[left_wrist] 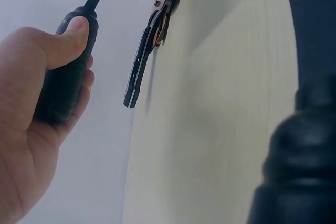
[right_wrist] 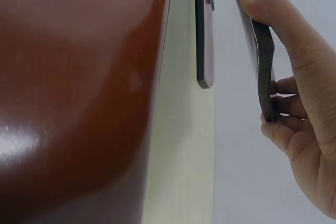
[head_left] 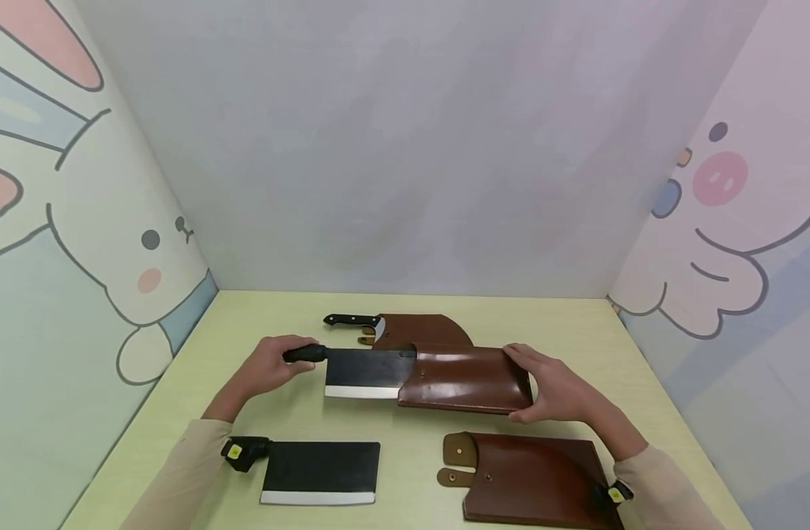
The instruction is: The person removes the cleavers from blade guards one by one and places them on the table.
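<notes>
My left hand (head_left: pixel 272 364) grips the black handle (left_wrist: pixel 68 77) of a cleaver (head_left: pixel 361 368), thumb along its top. The blade is dark with a bright edge, and its front part is hidden inside a glossy brown leather sheath (head_left: pixel 471 377). At the sheath's far right end, my right hand (head_left: pixel 557 386) holds it between thumb and fingers, as the right wrist view shows along the sheath's edge (right_wrist: pixel 265 51). Cleaver and sheath are held up over the table, roughly level.
Behind lies a knife with a riveted black handle (head_left: pixel 352 320) in a brown sheath (head_left: pixel 421 329). Nearer me, a second cleaver (head_left: pixel 320 467) lies at left and another brown sheath (head_left: pixel 537 478) with snap straps at right. Walls border the pale yellow table (head_left: pixel 246 316).
</notes>
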Available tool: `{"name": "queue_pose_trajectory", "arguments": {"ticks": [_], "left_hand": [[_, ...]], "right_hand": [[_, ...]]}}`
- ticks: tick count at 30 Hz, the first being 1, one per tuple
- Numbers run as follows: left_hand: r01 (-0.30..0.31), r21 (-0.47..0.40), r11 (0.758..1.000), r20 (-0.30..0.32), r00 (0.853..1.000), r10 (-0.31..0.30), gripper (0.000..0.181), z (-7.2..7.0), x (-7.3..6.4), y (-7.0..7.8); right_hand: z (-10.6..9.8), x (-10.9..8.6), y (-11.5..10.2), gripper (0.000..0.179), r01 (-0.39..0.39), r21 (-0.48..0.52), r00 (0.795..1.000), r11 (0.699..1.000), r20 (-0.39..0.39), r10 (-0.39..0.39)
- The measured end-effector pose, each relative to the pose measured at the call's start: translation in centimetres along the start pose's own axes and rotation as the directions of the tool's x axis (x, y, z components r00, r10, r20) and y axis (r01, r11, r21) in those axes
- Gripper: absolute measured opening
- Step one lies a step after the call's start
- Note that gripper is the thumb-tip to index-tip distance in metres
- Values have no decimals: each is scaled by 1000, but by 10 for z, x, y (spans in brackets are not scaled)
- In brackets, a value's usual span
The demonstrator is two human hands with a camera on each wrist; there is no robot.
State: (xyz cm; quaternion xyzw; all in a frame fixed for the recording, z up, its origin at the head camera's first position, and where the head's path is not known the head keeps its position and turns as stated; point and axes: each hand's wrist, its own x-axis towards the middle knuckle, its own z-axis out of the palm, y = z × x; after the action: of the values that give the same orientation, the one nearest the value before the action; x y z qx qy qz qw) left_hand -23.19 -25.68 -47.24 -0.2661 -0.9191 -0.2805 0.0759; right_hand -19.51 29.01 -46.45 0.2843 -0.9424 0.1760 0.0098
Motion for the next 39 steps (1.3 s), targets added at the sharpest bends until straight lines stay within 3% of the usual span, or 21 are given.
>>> {"name": "queue_pose_trajectory", "arguments": {"ticks": [29,39], "left_hand": [[27,-6,1000,23,999,-27,40,-8,-10,-7],[63,9,998,34,997,-63,39,-12,-15,-11]], "right_hand": [[1,-9,5,114,-5,-2,1000,1000,5,6],[-2,-15,10,113,-16,-11,1000,1000,11,16]]}}
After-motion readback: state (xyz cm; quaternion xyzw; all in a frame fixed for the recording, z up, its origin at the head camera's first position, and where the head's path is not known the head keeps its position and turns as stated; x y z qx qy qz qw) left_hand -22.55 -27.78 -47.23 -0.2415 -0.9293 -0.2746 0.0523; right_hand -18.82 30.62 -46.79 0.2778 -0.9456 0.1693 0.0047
